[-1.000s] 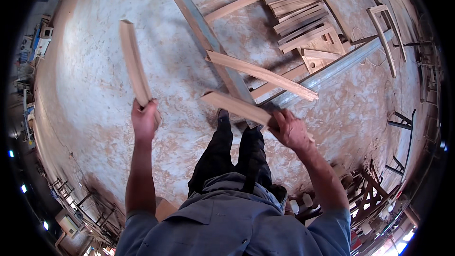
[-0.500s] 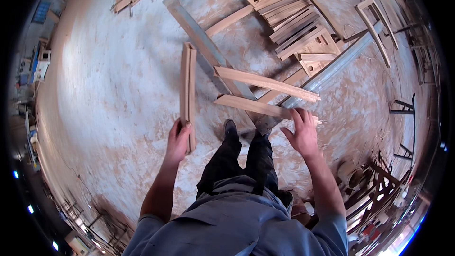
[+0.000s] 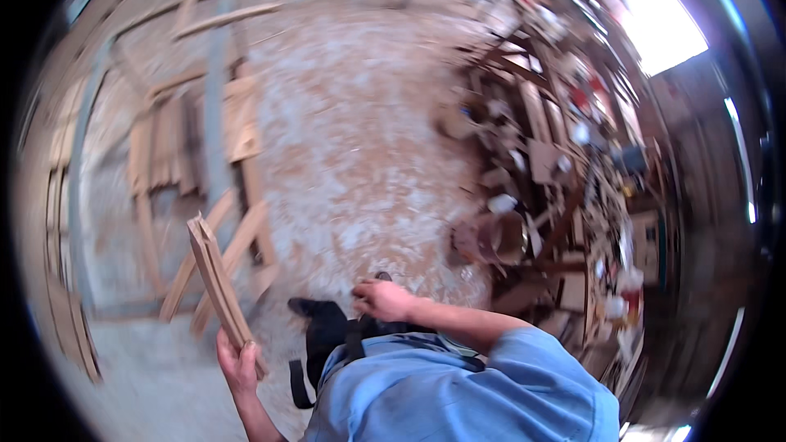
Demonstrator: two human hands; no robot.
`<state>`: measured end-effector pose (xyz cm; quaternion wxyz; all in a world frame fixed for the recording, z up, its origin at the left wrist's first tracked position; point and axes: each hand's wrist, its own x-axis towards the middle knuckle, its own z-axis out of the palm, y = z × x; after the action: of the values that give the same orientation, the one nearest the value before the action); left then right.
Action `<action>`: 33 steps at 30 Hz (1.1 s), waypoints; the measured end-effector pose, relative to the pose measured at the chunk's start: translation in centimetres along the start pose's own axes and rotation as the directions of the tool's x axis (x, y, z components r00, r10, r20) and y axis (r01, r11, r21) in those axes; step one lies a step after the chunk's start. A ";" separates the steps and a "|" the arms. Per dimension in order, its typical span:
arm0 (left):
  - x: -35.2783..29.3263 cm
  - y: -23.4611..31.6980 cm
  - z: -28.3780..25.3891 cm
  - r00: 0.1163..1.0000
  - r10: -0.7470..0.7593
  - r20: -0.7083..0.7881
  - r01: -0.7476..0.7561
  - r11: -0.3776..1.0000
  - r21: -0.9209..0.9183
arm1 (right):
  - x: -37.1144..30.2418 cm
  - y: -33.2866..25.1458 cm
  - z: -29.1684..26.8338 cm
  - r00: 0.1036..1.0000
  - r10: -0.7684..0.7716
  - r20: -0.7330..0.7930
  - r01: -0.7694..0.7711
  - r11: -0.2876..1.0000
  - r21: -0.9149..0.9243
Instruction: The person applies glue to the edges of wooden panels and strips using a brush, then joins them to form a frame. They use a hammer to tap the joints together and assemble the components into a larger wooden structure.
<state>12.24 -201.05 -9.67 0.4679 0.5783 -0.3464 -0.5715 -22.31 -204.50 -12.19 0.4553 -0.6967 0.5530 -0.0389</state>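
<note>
My left hand [image 3: 238, 363] is closed around the lower end of a pair of long, pale wooden strips [image 3: 214, 277], which lie side by side with a dark line between them. They tilt up and away to the left. My right hand [image 3: 385, 301] hangs in front of my waist, its fingers loosely bent and apart, with nothing visible in it; motion blurs it a little. Beyond the held strips, two loose wooden pieces [image 3: 244, 237] lie slanted across a grey-blue frame [image 3: 216, 90] on the floor.
Inside the frame lies a row of several wooden slats [image 3: 168, 143]. Farther back is a U-shaped wooden piece [image 3: 229, 23]. On the right, a bucket [image 3: 501, 237] stands beside a cluttered heap of wood scraps [image 3: 565, 205]. Long boards [image 3: 70, 327] lie at the far left.
My view has swung to the right, toward the clutter. My right hand has left the loose wooden piece and come to my waist. My left hand still grips the wooden strips.
</note>
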 end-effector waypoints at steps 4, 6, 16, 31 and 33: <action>-0.6 0.5 9.4 0.998 -0.021 0.056 0.010 0.982 0.189 | -4.8 4.6 -2.0 0.984 0.027 -0.177 -0.002 0.990 0.140; 0.1 -0.7 12.3 0.975 0.066 0.211 -0.129 0.945 0.299 | -8.2 8.5 -2.6 0.953 0.087 -0.291 -0.032 0.982 0.188; -1.6 2.4 40.7 0.856 -0.363 0.368 0.095 0.811 0.578 | -26.4 26.6 -9.4 0.490 0.526 -0.695 -0.214 0.846 0.489; 15.2 -0.5 68.3 0.572 -0.273 0.774 -0.149 0.893 0.425 | -32.1 44.0 -32.9 0.102 0.917 -0.386 0.462 0.300 0.835; 17.4 -0.6 72.6 0.552 -0.253 0.794 -0.209 0.880 0.426 | -32.8 46.1 -36.7 0.064 0.941 -0.331 0.487 0.260 0.834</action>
<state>-57.50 -227.69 -9.43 0.0837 0.3380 -0.6466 -0.6788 -89.27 -198.54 -7.30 0.2583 0.0855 0.6979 -0.6625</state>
